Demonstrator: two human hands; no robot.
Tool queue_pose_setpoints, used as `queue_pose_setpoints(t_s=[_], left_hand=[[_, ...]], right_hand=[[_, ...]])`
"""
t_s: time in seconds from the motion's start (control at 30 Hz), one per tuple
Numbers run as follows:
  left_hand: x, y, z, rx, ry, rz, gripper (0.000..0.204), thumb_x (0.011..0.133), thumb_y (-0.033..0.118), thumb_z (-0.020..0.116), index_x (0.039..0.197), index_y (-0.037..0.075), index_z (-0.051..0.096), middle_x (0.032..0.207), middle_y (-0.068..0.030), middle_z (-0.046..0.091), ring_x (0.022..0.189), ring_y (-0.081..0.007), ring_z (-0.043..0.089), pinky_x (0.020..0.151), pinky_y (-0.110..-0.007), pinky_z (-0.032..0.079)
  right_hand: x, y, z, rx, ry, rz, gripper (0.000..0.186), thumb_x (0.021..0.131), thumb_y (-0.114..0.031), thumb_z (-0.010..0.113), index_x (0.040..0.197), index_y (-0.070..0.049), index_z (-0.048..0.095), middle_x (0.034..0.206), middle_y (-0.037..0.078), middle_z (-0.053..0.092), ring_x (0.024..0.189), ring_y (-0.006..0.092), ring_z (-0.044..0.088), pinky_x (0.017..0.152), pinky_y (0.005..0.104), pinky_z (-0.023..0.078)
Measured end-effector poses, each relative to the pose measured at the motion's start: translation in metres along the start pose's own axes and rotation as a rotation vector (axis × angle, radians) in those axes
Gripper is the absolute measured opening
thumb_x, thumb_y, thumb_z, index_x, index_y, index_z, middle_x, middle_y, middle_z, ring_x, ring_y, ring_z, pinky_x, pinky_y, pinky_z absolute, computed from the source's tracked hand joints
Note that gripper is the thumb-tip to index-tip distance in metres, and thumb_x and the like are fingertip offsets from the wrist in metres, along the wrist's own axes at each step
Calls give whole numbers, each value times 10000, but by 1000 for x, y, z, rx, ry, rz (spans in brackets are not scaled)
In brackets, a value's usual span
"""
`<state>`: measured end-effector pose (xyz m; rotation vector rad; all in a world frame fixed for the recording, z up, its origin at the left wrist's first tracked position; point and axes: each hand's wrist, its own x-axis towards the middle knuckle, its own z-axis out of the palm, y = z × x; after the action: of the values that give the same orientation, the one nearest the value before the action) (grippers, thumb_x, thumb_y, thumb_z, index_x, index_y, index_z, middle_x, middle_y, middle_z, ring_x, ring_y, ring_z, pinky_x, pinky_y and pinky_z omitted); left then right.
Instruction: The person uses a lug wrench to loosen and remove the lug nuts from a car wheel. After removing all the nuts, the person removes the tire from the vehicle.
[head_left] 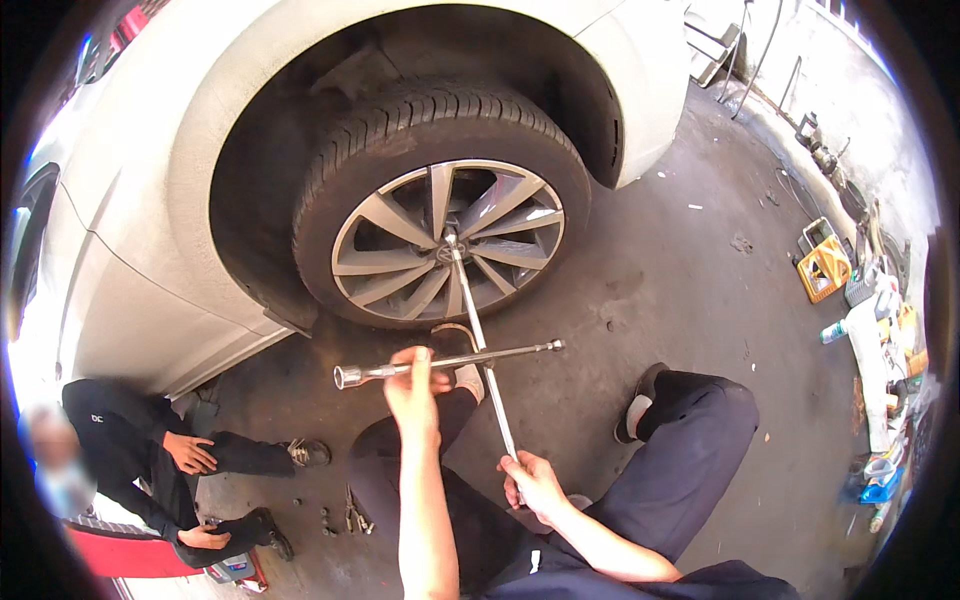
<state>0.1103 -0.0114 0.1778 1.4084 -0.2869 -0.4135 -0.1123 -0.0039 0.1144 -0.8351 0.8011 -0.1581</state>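
A chrome four-way lug wrench point(470, 303) reaches from the wheel toward me. Its far end meets the silver alloy wheel point(390, 218) near the hub; the exact seat of the socket is too small to make out. My left hand point(413, 397) is closed around the wrench's left crossbar arm, between the socket end and the centre. Lower down, my right hand point(533, 486) grips the near end of the long shaft. The black tyre point(345, 165) sits in the wheel arch of a white car point(150, 190), turned outward.
A co-worker in dark clothes point(120, 440) sits at the left, hands on the legs. Small metal parts and tools point(355, 515) lie on the floor between us. Along the right wall are a yellow case point(825, 268), a spray can point(833, 332) and mixed clutter. My knees flank the wrench.
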Motion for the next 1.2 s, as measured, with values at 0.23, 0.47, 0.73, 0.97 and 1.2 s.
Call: queue_pose_setpoints(t_s=[0.23,0.47,0.73,0.97,1.2], left_hand=[[21,-71,0,-197,536,-188,476,1045,492,465,846,64,530,615,20,474,428,-69,392,370,-227,272],[-35,-189,25,424,-605,-916,717,937,687,559,1278,58,607,1139,-82,734,761,-175,699,619,-280,514],[-62,-167,0,266,-523,-777,616,972,577,603,1336,79,597,1125,-55,719,867,-129,660,706,-304,535],[-65,-97,-6,-421,-457,-554,693,1019,644,406,1482,135,496,1355,-84,653,1145,-180,645,961,-353,473],[-64,-215,13,-134,-210,-700,619,896,603,672,1304,138,644,1079,-44,683,914,-181,644,843,-360,521]], right_hand=[[-9,-8,-1,25,-9,-32,239,1024,-267,632,992,-42,559,610,11,556,484,109,535,447,256,415],[-17,-31,-11,96,-108,-13,208,1008,-217,652,996,-54,524,629,10,561,484,106,552,452,254,433],[-9,-12,12,173,-147,-16,217,1028,-230,608,972,-47,506,576,3,483,412,122,486,376,285,429],[9,16,4,52,113,-86,297,1037,-331,609,962,-56,524,508,-67,331,305,81,352,267,279,299],[49,115,-40,-273,213,-51,372,1016,-363,617,843,-34,618,577,16,548,429,121,501,389,300,405]])
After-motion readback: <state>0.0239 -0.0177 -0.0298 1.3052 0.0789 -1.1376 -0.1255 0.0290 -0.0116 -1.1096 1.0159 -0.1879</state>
